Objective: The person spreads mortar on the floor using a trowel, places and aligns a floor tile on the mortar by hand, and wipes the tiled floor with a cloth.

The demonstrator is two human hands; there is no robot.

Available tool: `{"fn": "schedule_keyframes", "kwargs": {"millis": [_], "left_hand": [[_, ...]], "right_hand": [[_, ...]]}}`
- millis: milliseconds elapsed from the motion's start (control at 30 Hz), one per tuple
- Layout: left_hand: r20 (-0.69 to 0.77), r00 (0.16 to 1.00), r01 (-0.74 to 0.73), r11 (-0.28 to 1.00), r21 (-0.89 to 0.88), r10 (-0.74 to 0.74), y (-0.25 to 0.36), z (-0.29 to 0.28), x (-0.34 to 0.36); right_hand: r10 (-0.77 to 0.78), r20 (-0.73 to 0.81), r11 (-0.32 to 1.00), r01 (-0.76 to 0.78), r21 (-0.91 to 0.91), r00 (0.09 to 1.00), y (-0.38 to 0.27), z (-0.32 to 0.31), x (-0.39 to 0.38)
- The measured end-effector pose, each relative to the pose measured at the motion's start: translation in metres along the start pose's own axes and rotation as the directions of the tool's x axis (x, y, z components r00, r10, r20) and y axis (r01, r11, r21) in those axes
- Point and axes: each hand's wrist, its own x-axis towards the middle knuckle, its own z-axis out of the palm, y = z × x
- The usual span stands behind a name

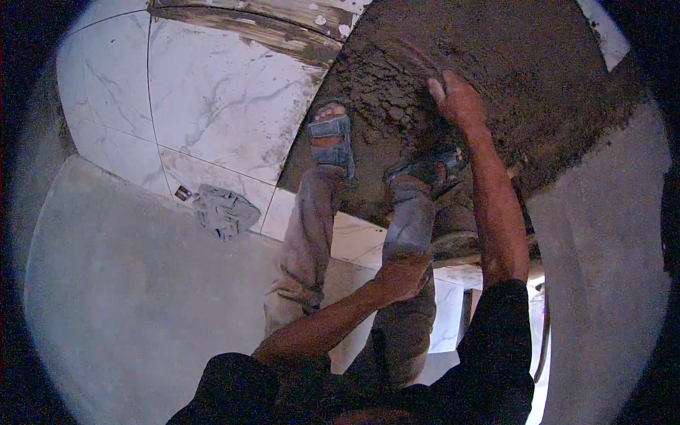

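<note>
My right hand reaches far forward, low over a bed of dark wet mortar. Its thumb points left and the other fingers look curled. A faint, smeared reddish streak lies just beyond it on the mortar; whether it belongs to a held tool I cannot make out. Across my right knee rests my left hand, its fingers mostly hidden against the trouser leg. Both my feet, in dark strapped sandals, stand on the mortar, which is rough and lumpy left of the right hand.
White marbled tiles border the mortar on the left. A mortar-smeared wooden board lies across them at the far side. A crumpled grey plastic bag and a small dark packet lie near the tile edge. Grey walls flank both sides.
</note>
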Motion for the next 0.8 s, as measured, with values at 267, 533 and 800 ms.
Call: {"fn": "schedule_keyframes", "kwargs": {"millis": [267,533,800], "left_hand": [[0.228,0.969,0.106,0.994,-0.034,-0.095,-0.002,-0.004,0.002],[0.017,0.999,0.034,0.971,0.238,-0.04,-0.019,-0.011,-0.011],[0.184,0.952,0.115,0.841,0.529,-0.246,-0.048,-0.005,-0.028]], "right_hand": [[0.102,0.266,0.995,-0.094,-0.041,0.959,-0.034,-0.037,-0.034],[0.518,-0.141,0.841,-0.472,0.266,0.844,0.019,0.036,-0.164],[0.397,0.12,0.609,-0.359,0.707,0.91,-0.107,0.061,-0.076]]}}
